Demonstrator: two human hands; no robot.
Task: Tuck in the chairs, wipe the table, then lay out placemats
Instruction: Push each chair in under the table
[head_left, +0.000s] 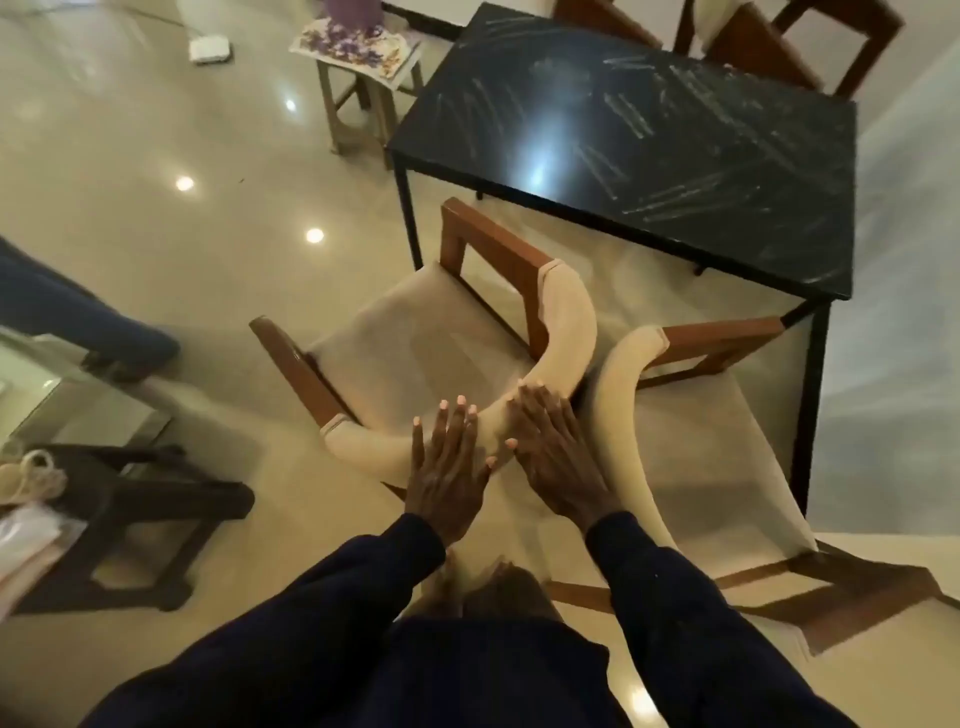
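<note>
A black marble table (649, 156) on thin black legs stands ahead and to the right. Just short of its near left corner sits a cream chair (415, 338) with brown wooden arms, turned at an angle to the table. My left hand (449, 467) lies flat with straight fingers on the chair's curved cream backrest. My right hand (553, 452) rests flat on the same backrest just to the right. A second cream chair (701, 457) stands at the table's near right side, its backrest almost touching the first. No cloth or placemat shows.
Two more wooden chairs (769, 47) stand at the table's far side. A small stool (358, 83) with a floral cloth is at the back left. A dark low stool (140, 514) stands at the left. Another person's leg (78, 317) is at the far left.
</note>
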